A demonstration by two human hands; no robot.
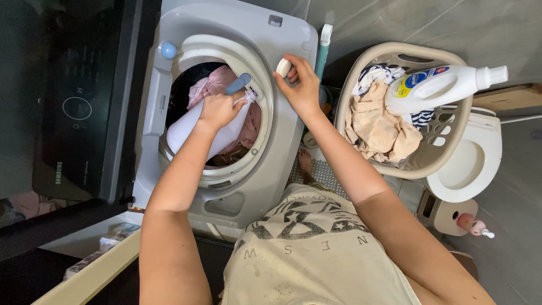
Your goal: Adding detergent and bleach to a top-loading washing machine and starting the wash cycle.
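The left hand (219, 108) is closed around the neck of a smooth white plastic bottle (195, 127), which lies tilted over the round opening of the washing machine (282, 141), its long axis running from lower left up to the spout at the rim. Just to the right, the right hand (299, 85) pinches a small white cap (283, 68) above the machine's grey top. Beneath the bottle lies soft pink laundry (214, 85); further right stands a beige slotted basket (446, 138) with crumpled clothes and a second white detergent bottle (446, 85).

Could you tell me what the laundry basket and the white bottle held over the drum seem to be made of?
Laundry basket: apparently moulded plastic, matte beige, with slotted walls. White bottle in the left hand: probably smooth plastic with a slight sheen. The right hand holds a small white cap.
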